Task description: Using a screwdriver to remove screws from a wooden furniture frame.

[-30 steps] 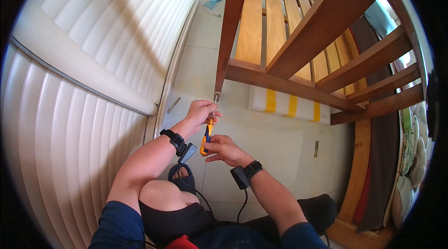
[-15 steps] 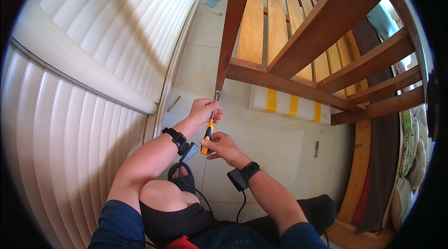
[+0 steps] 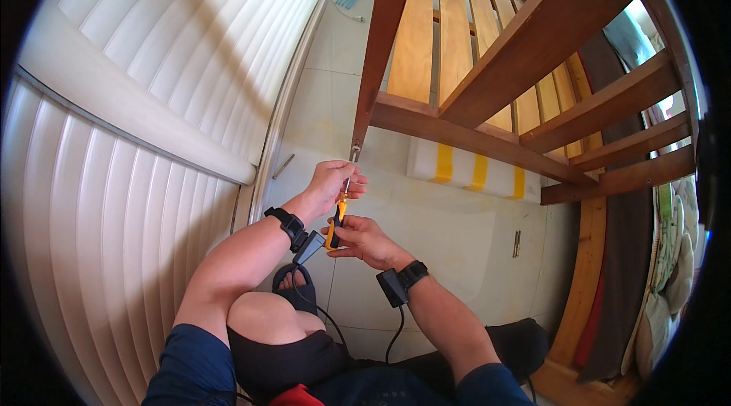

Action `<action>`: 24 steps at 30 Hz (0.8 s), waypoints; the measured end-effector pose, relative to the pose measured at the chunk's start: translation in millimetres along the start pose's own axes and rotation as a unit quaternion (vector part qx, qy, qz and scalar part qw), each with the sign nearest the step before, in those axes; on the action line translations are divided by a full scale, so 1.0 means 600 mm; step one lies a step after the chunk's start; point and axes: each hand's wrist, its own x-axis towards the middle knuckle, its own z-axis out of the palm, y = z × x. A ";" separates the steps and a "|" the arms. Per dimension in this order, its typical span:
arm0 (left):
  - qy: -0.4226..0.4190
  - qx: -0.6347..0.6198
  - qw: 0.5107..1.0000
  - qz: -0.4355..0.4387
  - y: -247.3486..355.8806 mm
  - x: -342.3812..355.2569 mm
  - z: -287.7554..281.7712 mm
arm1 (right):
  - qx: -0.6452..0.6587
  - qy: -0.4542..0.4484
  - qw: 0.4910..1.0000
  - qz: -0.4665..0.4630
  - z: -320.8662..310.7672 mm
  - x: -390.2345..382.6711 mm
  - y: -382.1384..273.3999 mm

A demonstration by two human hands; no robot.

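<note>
The left hand (image 3: 333,181) is curled shut around the thin metal shaft of a screwdriver with an orange and black handle (image 3: 336,221), and its tip points up at a small metal bolt (image 3: 355,150) at the bottom of a brown wooden bed frame post (image 3: 381,41). The right hand (image 3: 364,239) sits just below, its grip closed on the handle. Both hands are over the pale tiled floor (image 3: 449,231), with the white slatted shutters (image 3: 145,101) on the left and a white cushion with yellow stripes (image 3: 464,170) lying under the bed frame on the right.
</note>
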 end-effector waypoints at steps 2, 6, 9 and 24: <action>-0.005 -0.014 1.000 -0.001 0.003 -0.005 0.009 | -0.053 0.012 0.998 0.025 -0.010 0.000 -0.006; 0.018 0.029 0.999 -0.006 0.016 -0.016 0.024 | -0.195 0.101 0.972 0.081 0.011 -0.006 -0.021; 0.036 0.055 0.998 0.012 0.010 -0.011 0.025 | -0.055 0.046 0.996 0.045 -0.003 -0.002 -0.003; 0.025 0.033 0.999 0.014 0.009 -0.005 0.024 | -0.192 0.090 0.975 0.072 0.012 -0.007 -0.011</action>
